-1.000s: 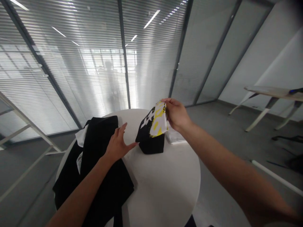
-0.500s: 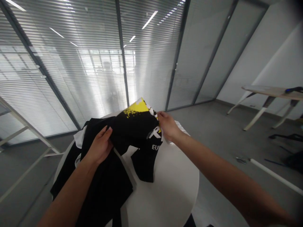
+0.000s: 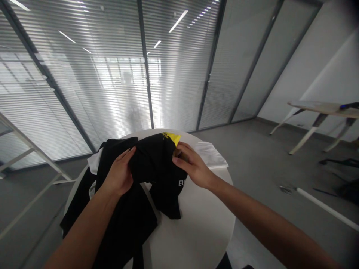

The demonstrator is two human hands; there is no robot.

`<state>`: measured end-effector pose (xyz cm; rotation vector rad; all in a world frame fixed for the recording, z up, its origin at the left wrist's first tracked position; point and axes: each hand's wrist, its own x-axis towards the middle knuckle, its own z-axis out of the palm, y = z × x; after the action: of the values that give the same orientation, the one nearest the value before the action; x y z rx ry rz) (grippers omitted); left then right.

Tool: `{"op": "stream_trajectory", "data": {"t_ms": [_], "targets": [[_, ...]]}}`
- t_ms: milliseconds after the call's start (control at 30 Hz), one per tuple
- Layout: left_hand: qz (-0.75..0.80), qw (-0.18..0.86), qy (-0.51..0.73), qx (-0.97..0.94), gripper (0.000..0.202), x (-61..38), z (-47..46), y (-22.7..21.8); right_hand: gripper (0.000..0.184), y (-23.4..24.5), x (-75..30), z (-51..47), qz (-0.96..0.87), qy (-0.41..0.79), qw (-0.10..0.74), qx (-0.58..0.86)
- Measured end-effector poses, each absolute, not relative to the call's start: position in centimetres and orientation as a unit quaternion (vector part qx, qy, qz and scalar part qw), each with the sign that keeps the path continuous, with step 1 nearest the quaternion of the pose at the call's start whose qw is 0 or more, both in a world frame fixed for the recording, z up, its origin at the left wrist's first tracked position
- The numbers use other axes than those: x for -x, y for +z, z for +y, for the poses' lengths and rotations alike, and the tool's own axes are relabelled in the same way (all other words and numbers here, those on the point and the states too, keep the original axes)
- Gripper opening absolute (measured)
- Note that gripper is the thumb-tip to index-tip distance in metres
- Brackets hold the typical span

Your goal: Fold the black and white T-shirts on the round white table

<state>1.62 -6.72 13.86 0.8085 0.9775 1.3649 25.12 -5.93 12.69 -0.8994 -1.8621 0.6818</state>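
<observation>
A black printed garment (image 3: 157, 168) with a yellow patch and white letters is bunched up on the round white table (image 3: 196, 228). My left hand (image 3: 119, 172) grips its left side, close to a larger black garment (image 3: 123, 224) with white inner parts, which lies under my left forearm. My right hand (image 3: 190, 166) pinches the fabric's right side beside the yellow patch. Its fingers hide part of the print.
A folded white cloth (image 3: 210, 154) lies at the table's far right edge. Grey floor surrounds the table. A white-legged desk (image 3: 316, 108) stands at the right, and a slatted glass wall with blinds runs behind. A white rod (image 3: 325, 207) lies on the floor.
The printed garment has dropped from raised in my hands to low over the table, and both hands have closed in on it. The white cloth behind it now shows more.
</observation>
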Motion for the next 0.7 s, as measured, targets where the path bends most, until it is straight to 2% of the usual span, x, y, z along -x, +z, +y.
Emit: {"op": "stream_trajectory", "data": {"t_ms": [67,167,233,267,367,467,533,633,700], "targets": [[0.424,0.600,0.581,-0.351,0.024,-2.0,-7.5,14.6,0.048,13.5,-25.3,-7.1,-0.800,0.318,0.394,0.321],[0.430,0.590,0.566,-0.384,0.028,-2.7,-8.4,15.1,0.083,13.8,-25.3,-8.1,-0.845,0.360,0.283,0.277],[0.440,0.563,0.567,-0.409,0.027,-3.1,-8.5,14.7,0.101,13.0,-24.9,-8.1,-0.860,0.341,0.257,0.281],[0.448,0.548,0.570,-0.418,0.027,-3.3,-8.4,14.3,0.104,12.5,-24.7,-8.0,-0.858,0.321,0.265,0.299],[0.478,0.502,0.573,-0.438,0.029,-3.2,-8.3,13.1,0.095,10.6,-24.1,-7.7,-0.820,0.271,0.331,0.380],[0.504,0.472,0.551,-0.468,0.030,-2.5,-9.6,12.6,0.078,9.7,-24.2,-8.1,-0.786,0.296,0.375,0.394],[0.514,0.493,0.515,-0.476,0.029,-1.9,-11.4,13.1,0.070,10.1,-24.5,-9.0,-0.775,0.358,0.377,0.359],[0.519,0.582,0.446,-0.440,0.030,-0.9,-14.2,14.6,0.064,11.7,-24.8,-10.8,-0.741,0.497,0.347,0.288],[0.523,0.605,0.441,-0.408,0.034,0.0,-15.1,16.0,0.061,13.2,-24.0,-11.4,-0.695,0.583,0.338,0.252]]}}
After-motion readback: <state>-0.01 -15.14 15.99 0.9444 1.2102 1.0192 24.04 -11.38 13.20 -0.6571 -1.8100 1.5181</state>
